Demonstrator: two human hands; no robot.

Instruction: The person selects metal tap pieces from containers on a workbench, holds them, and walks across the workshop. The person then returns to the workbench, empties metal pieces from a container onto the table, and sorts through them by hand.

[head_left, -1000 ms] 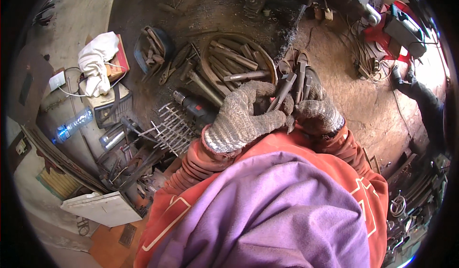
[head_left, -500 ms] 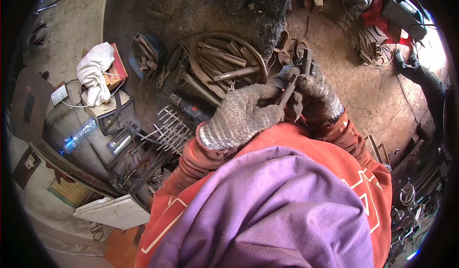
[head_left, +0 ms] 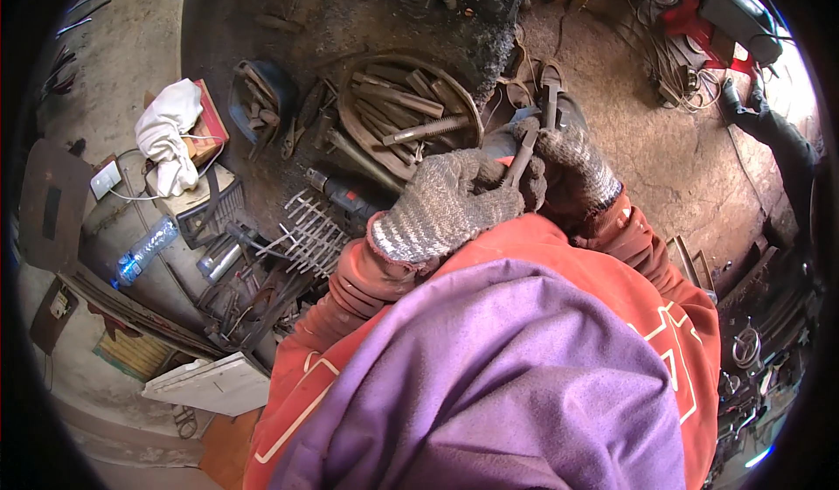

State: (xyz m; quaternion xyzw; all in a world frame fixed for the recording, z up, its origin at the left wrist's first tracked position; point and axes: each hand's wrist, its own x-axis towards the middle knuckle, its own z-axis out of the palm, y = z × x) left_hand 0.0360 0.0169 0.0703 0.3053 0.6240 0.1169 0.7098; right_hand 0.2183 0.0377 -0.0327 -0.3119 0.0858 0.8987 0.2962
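Both my hands wear grey-and-white knitted work gloves, grimy with dirt, and meet in front of my orange sweatshirt (head_left: 507,243). My left hand (head_left: 441,203) is closed, its fingers pinching a dark metal bar (head_left: 522,159) that slants up toward the right. My right hand (head_left: 578,165) is wrapped round a second metal bar (head_left: 551,105), which points away from me. The two bars lie close together; whether they touch I cannot tell. Just beyond my left hand stands a round, rusty basin (head_left: 476,132) full of metal bars and a threaded bolt (head_left: 426,130).
Left of the basin sit a dark bucket (head_left: 287,97) of metal pieces, a power drill (head_left: 336,191) and a welded metal grid (head_left: 319,232). Farther left are a plastic bottle (head_left: 147,247) and a white cloth (head_left: 170,132). A red chair (head_left: 686,22) with a machine on it stands far right.
Both hands have shifted slightly, and the bar in my right hand now tilts a little more to the left. The whole view has moved a little. Both bars are still held.
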